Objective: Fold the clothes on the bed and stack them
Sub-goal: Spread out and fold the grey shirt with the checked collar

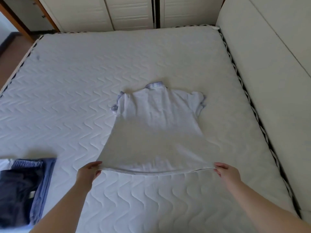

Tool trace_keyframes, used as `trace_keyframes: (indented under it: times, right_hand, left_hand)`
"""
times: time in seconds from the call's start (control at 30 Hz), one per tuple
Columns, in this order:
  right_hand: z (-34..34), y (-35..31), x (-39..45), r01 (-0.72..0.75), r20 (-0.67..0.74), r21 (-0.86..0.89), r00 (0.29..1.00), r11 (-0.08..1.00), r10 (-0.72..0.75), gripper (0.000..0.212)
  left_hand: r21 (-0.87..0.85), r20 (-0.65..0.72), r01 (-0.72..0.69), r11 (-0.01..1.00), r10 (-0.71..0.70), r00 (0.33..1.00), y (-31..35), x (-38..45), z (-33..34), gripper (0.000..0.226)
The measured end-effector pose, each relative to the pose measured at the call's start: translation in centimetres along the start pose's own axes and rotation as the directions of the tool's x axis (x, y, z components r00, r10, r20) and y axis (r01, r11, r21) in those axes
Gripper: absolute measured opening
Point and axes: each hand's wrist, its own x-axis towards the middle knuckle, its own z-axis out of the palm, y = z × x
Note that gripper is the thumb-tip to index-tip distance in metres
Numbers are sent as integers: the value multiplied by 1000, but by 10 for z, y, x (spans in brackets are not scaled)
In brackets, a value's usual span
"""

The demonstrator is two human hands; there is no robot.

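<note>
cut off: I see the folded dark navy and blue clothes stack (23, 189) clipped by left edge | hidden: white polo shirt (156, 132) front, lying face-down

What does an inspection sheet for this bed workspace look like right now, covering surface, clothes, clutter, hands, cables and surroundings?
Surface: white quilted mattress, bare except for clothes.
Job's things: white polo shirt spread flat mid-bed, collar away from the person, plaid trim on collar and sleeves; stack of folded blue clothes at near-left edge.
Clutter: nothing seen.
Grippers: left hand and right hand each pinch a hem corner, hem stretched between them.
Cables: nothing seen.
Surroundings: white wardrobe doors beyond the bed; padded cream headboard along the right.
</note>
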Motion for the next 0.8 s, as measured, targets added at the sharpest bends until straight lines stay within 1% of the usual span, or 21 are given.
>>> trace_keyframes:
  times: [0.07, 0.13, 0.2, 0.3, 0.33, 0.4, 0.43, 0.5, 0.57, 0.63, 0.73, 0.8]
  right_hand:
    - [-5, 18, -8, -10, 6, -30, 1000, 999, 10, 19]
    - [-11, 36, -16, -7, -22, -53, 1000, 999, 6, 17]
    - [-18, 52, -22, -15, -45, -31, 999, 999, 13, 17]
    - [-27, 80, -31, -63, -69, -23, 996, 998, 62, 15]
    - [-29, 91, -35, -79, -81, -22, 994, 997, 77, 17]
    - [-28, 114, -41, -107, -99, -36, 990, 994, 103, 21]
    - [-26, 126, -45, -125, -109, -63, 987, 990, 117, 20]
    - [-25, 151, -50, -136, -149, -90, 981, 987, 122, 16]
    - [-24, 176, -54, -133, -211, -78, 971, 988, 114, 20]
    - [-24, 197, -58, -160, -248, -75, 959, 984, 137, 27]
    - [-28, 226, -61, -200, -224, -118, 960, 973, 170, 27]
    - [-33, 241, -63, -230, -238, -150, 952, 962, 190, 30]
  left_hand:
    - [13, -12, 9, 1000, -9, 1000, -24, -8, -5, 34]
    - [42, 0, 6, 999, -6, 1000, -49, -11, -13, 34]
    - [53, -5, 9, 999, -9, 1000, -76, -13, -24, 32]
    - [56, -15, 1, 998, 0, 1000, -112, -11, -39, 22]
    - [56, -17, 9, 998, -8, 1000, -124, -9, -46, 21]
    - [40, -32, 34, 999, -32, 999, -149, -6, -58, 32]
    - [38, -33, 47, 998, -46, 998, -162, -4, -65, 31]
    - [51, -8, 78, 996, -78, 997, -185, -1, -74, 22]
    - [80, 44, 88, 993, -91, 995, -204, 0, -83, 18]
    - [105, 58, 100, 989, -106, 993, -218, -2, -90, 16]
    - [124, 41, 129, 984, -135, 990, -236, -5, -94, 24]
    - [143, 39, 148, 979, -155, 987, -246, -7, -99, 26]
